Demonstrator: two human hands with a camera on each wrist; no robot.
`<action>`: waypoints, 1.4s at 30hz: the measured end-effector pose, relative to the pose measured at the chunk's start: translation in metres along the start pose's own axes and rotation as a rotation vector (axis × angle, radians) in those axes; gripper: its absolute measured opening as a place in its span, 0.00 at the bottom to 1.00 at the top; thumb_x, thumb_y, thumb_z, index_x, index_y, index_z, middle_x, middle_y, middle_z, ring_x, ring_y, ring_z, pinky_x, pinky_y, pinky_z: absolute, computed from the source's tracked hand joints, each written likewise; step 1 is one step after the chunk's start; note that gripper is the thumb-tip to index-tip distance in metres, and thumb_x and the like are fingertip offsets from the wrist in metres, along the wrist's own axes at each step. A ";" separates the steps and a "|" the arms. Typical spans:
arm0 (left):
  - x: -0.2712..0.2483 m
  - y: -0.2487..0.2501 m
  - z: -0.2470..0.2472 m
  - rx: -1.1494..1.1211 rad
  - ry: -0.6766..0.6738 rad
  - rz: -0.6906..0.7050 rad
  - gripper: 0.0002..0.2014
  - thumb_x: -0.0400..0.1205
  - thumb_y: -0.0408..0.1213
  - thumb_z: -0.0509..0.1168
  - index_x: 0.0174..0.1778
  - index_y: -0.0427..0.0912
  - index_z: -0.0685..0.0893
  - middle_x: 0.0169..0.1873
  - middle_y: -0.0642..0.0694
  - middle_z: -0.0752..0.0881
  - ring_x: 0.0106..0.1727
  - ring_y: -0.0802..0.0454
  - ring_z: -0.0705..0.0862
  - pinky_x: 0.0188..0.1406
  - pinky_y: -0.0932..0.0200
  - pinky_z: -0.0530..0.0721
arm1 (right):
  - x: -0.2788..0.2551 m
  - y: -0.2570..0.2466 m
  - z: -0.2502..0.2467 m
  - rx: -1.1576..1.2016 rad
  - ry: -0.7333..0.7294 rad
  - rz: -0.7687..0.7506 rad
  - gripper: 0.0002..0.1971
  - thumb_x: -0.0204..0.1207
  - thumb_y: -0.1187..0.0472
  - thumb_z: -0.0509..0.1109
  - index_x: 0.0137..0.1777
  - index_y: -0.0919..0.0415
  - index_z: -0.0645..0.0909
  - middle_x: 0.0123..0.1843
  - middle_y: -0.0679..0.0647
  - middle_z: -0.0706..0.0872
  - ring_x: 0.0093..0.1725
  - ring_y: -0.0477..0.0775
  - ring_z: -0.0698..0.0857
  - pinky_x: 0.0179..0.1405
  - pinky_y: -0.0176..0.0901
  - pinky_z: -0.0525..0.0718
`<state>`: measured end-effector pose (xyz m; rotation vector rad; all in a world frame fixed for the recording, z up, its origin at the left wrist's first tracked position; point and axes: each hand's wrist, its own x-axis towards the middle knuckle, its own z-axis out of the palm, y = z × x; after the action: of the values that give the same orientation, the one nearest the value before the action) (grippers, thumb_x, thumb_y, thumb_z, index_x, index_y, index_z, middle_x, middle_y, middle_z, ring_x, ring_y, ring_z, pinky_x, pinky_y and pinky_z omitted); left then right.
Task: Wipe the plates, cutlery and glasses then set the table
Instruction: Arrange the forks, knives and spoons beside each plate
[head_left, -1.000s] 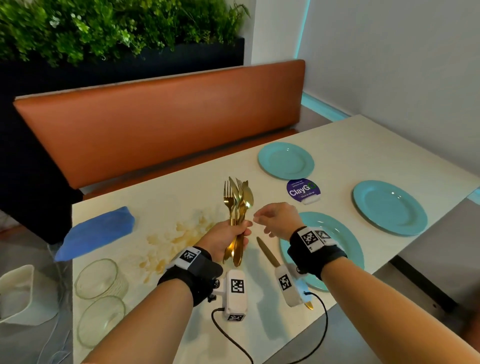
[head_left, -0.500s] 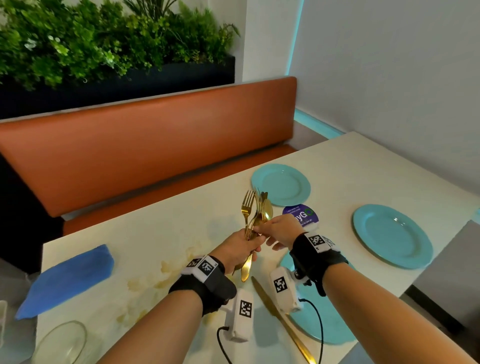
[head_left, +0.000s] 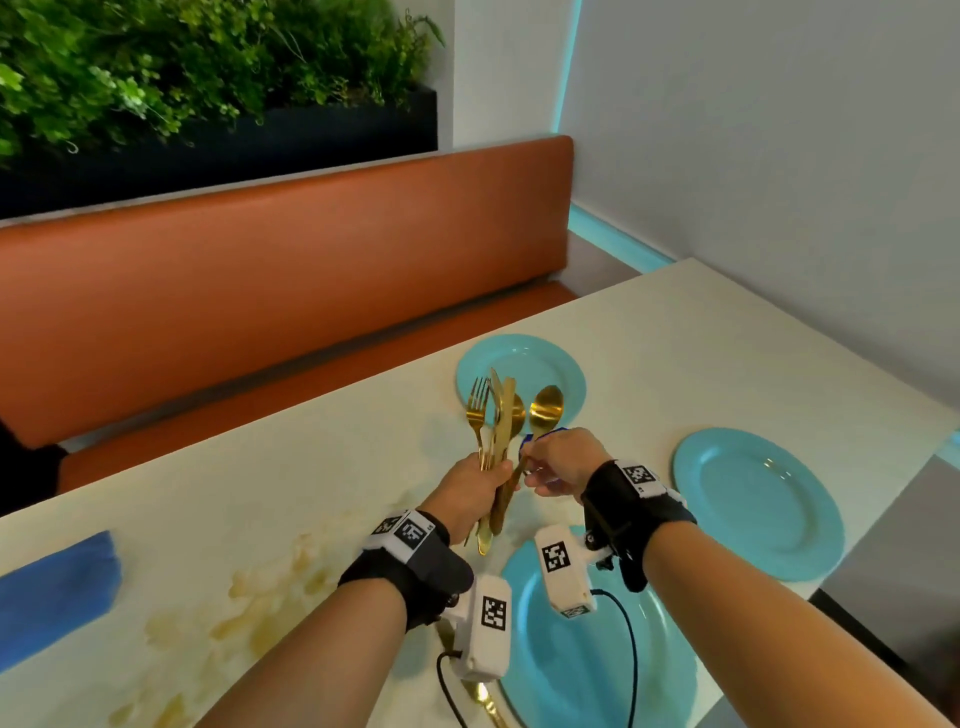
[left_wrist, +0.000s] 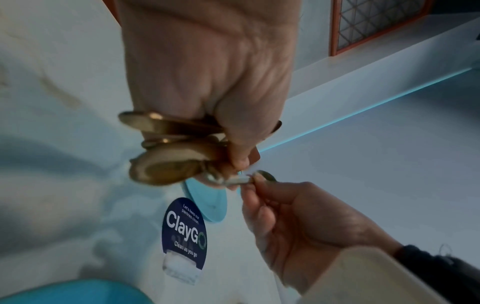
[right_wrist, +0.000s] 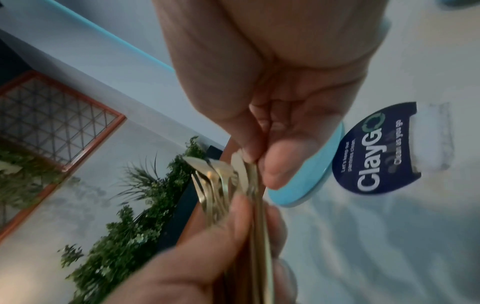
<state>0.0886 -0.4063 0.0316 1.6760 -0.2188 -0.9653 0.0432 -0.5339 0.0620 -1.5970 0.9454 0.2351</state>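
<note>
My left hand (head_left: 480, 488) grips a bundle of gold cutlery (head_left: 496, 421) upright above the table, forks and knives fanned at the top. Just to its right, my right hand (head_left: 535, 467) pinches the handle of one gold spoon (head_left: 545, 408), whose bowl stands apart from the bundle. In the right wrist view, thumb and fingers (right_wrist: 275, 164) close on the thin handle beside the other pieces (right_wrist: 218, 185). Three teal plates lie on the table: far (head_left: 540, 358), right (head_left: 758, 504), near (head_left: 587, 665). A gold knife (head_left: 483, 696) lies left of the near plate.
A blue cloth (head_left: 57, 592) lies at the table's left edge. Yellowish stains (head_left: 260, 608) mark the white tabletop (head_left: 675, 338). A round ClayGo sign (left_wrist: 184, 228) stands between the plates. An orange bench (head_left: 260, 270) runs behind, a grey wall to the right.
My right hand came up to the bundle, took hold of a spoon handle and drew that spoon a little to the right, apart from the rest. My head view shifted towards the plates.
</note>
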 end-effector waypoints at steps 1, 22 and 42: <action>0.006 0.000 0.003 -0.005 0.023 -0.014 0.11 0.87 0.37 0.55 0.40 0.45 0.76 0.34 0.46 0.80 0.32 0.52 0.77 0.34 0.58 0.76 | 0.005 0.001 -0.009 -0.030 0.028 -0.015 0.12 0.81 0.65 0.62 0.34 0.62 0.75 0.32 0.57 0.81 0.20 0.48 0.81 0.25 0.38 0.79; 0.051 -0.009 0.055 0.023 0.071 -0.103 0.06 0.86 0.41 0.60 0.52 0.43 0.78 0.35 0.48 0.81 0.33 0.54 0.79 0.36 0.60 0.79 | 0.023 0.129 -0.126 -1.019 0.029 0.181 0.11 0.75 0.57 0.71 0.53 0.62 0.87 0.43 0.53 0.86 0.38 0.51 0.82 0.32 0.31 0.78; 0.038 -0.015 0.069 -0.045 0.082 -0.099 0.06 0.85 0.40 0.61 0.52 0.41 0.78 0.34 0.48 0.82 0.32 0.53 0.79 0.35 0.61 0.80 | 0.018 0.147 -0.110 -1.172 0.228 0.099 0.12 0.78 0.56 0.65 0.55 0.59 0.85 0.49 0.54 0.85 0.48 0.56 0.84 0.48 0.42 0.81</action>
<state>0.0610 -0.4732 -0.0016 1.6939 -0.0592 -0.9652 -0.0834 -0.6355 -0.0267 -2.6797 1.1357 0.7913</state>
